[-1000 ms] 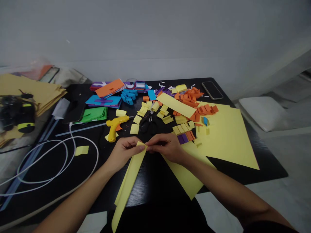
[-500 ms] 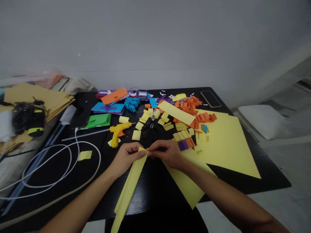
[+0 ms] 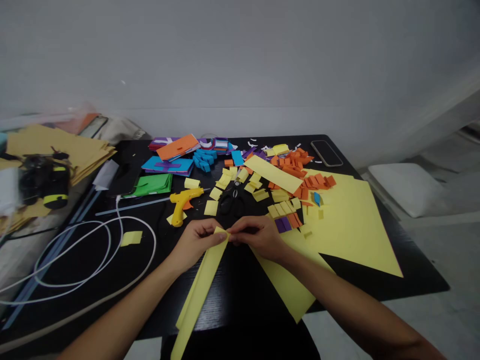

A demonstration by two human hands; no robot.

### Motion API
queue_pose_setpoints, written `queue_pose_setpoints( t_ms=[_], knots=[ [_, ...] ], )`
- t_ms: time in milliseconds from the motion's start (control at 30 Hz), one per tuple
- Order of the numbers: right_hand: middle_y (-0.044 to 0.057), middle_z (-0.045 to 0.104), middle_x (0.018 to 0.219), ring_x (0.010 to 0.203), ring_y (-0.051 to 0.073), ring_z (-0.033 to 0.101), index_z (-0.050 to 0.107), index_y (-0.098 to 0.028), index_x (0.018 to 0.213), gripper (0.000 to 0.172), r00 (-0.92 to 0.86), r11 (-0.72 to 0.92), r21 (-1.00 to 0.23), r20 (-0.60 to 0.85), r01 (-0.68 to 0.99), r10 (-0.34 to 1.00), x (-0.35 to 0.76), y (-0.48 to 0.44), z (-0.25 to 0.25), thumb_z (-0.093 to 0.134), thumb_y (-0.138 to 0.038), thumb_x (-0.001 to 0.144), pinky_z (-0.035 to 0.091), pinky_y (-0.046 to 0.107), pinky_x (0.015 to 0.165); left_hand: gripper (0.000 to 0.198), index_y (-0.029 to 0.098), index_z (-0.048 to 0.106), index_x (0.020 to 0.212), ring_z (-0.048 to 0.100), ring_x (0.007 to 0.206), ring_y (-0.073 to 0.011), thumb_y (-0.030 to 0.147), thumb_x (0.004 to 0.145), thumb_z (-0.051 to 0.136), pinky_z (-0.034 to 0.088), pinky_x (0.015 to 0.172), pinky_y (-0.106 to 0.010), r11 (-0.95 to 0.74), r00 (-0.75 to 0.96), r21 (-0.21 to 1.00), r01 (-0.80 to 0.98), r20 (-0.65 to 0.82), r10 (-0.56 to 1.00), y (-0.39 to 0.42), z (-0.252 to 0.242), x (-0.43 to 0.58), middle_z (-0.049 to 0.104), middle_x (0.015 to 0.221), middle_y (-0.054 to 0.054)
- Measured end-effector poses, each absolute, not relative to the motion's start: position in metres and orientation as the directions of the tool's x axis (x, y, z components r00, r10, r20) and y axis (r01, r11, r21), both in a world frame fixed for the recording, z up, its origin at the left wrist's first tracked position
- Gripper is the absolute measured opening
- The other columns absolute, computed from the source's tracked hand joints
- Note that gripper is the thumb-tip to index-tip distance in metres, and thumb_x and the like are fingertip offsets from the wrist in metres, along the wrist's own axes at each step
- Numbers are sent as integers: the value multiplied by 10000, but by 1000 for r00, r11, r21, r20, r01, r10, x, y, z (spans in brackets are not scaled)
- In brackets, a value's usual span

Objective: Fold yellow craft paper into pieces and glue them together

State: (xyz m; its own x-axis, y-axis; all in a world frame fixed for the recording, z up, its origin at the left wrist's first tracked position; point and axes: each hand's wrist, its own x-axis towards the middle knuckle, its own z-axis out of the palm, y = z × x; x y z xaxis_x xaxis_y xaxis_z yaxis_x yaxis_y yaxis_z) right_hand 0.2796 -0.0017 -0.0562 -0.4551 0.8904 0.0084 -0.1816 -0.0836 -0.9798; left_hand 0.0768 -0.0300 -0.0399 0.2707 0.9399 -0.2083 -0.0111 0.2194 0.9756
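Note:
Long folded yellow paper strips (image 3: 204, 285) hang from my hands toward the front edge of the table. My left hand (image 3: 200, 242) is closed on their upper end, thumb on top. At the same end, my right hand (image 3: 258, 237) pinches the tip of the paper, its fingertips touching the left hand's. Just beyond lie black-handled scissors (image 3: 231, 202) and a yellow glue gun (image 3: 183, 202). Small folded yellow paper pieces (image 3: 283, 208) are scattered past my right hand. Under my right forearm lies a yellow sheet (image 3: 288, 287).
A large yellow sheet (image 3: 356, 225) covers the table's right side, with orange folded pieces (image 3: 294, 160) beside it. A phone (image 3: 326, 153) lies at the back right. Blue folded paper (image 3: 183, 167) and green paper (image 3: 152, 185) sit at the back left. A white cable (image 3: 150, 255) loops on the left.
The view has shifted very slightly. Both hands keep their hold on the yellow paper in nearly the same place.

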Motion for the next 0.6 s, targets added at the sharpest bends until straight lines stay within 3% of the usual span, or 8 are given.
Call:
queue_pose_setpoints(
  t_ms=[300,600],
  knots=[
    [15,783,801,663,143,725,782,-195,955,336,-489,-139,-978,-45,-158,871,281,-1,-50,929,-336,688,599,276,674,363,145,689,701,453,527,-88,476,765,825,310,525,-209,227,212,973,-29,-216,953,-29,-36,78,606,591,24],
    [-1,689,660,564,127,661,668,-165,829,326,-549,-171,-979,-85,-107,832,279,-6,-44,773,-473,863,535,246,572,410,157,626,658,412,513,-84,507,793,792,296,518,-215,193,243,981,30,-194,950,-31,-32,84,550,557,44]
  ],
)
